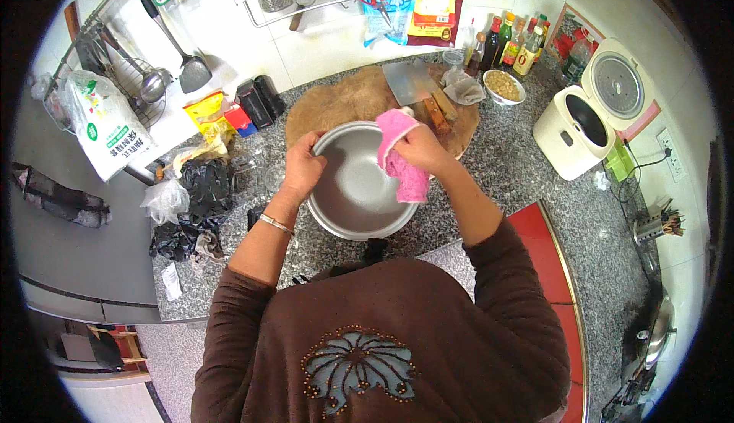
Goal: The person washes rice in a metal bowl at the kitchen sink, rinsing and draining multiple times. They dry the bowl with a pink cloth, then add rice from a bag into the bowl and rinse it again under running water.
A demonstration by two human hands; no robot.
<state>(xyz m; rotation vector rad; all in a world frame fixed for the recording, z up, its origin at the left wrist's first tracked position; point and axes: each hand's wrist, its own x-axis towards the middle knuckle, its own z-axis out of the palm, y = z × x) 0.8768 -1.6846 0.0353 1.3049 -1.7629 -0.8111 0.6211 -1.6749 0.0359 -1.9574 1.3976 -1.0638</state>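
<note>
In front of me is a wide grey metal pot (pixel 361 194), its inside facing up towards me and nothing in it. My left hand (pixel 304 165) grips the pot's rim on the left, the thumb lying over the edge. A pink cloth (pixel 401 176) is bunched in my right hand (pixel 421 151) at the pot's right rim, part of it hanging down over the inner wall. Behind the pot lies a wooden chopping board (pixel 338 96), partly covered by it. A cleaver (pixel 410 82) with a wide blade and wooden handle rests on the board.
A bowl of pale chopped food (pixel 504 87) and several sauce bottles (pixel 507 42) stand behind the board's right end. An open rice cooker (pixel 573 130) is farther right. Black plastic bags (pixel 203 188) clutter the left counter. A spatula (pixel 195 73) hangs on the wall.
</note>
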